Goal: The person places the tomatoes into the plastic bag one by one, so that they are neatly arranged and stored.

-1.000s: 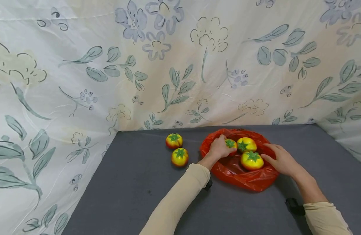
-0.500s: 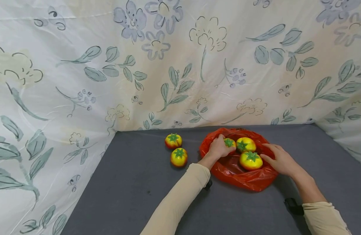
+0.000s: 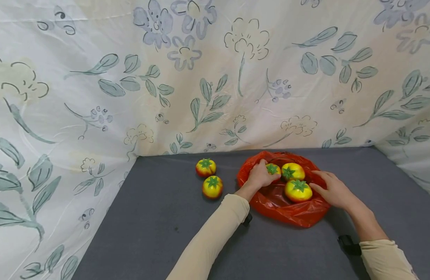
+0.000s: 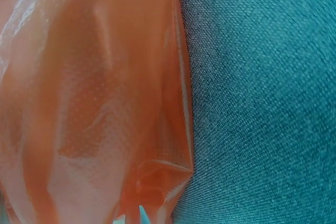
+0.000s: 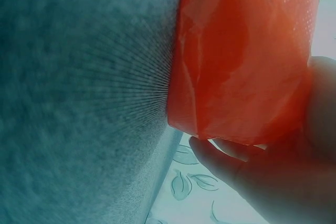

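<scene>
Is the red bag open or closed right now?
Open. The red plastic bag lies spread on the grey table with its mouth wide; three tomatoes show inside, one gripped by the left hand.

left hand (image 3: 259, 175) covering a tomato (image 3: 273, 169), grip perhaps closed

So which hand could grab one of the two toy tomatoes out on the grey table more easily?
Probably the left hand. It grips a yellow toy tomato in the red plastic bag, on the side nearer the two loose tomatoes. The right hand rests on the bag's far edge.
</scene>
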`<move>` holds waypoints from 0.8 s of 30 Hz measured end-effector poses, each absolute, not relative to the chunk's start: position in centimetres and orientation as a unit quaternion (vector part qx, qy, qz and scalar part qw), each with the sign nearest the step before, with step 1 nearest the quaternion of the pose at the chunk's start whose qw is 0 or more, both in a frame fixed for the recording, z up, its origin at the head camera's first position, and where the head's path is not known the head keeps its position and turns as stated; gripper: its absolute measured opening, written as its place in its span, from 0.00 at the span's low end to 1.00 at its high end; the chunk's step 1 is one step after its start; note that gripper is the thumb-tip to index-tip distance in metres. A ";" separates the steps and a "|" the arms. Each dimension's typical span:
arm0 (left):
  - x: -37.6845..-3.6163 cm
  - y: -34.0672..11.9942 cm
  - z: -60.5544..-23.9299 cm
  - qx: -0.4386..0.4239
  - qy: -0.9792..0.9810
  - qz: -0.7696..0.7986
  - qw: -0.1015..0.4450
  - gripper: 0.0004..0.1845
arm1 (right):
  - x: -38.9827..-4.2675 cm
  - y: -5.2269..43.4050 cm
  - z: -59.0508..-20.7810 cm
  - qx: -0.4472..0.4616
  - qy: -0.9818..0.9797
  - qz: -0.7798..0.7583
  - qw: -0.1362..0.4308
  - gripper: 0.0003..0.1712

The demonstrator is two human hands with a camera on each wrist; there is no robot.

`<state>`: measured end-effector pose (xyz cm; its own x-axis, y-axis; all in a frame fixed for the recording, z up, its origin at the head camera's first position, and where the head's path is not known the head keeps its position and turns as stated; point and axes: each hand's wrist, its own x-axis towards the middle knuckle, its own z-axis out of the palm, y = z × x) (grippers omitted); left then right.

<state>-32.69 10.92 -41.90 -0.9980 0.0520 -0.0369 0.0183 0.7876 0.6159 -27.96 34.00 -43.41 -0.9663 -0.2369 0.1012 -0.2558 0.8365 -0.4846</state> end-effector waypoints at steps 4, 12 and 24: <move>-32.8 10.8 -42.0 0.026 0.944 0.329 0.030 0.33 | -28.0 34.0 -43.4 0.129 -0.958 0.256 0.019 0.38; -32.7 10.5 -41.4 0.036 0.938 0.344 0.035 0.34 | -27.9 34.0 -43.4 0.134 -0.958 0.254 0.023 0.37; -32.2 9.9 -40.0 0.077 0.936 0.343 0.008 0.29 | -27.7 34.1 -43.3 0.142 -0.957 0.252 0.024 0.38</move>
<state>-32.20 9.90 -40.02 -0.9880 0.1500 0.0371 0.1385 0.7530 0.6433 -27.72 34.06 -43.32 -0.9584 -0.2599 0.1177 -0.2842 0.8327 -0.4752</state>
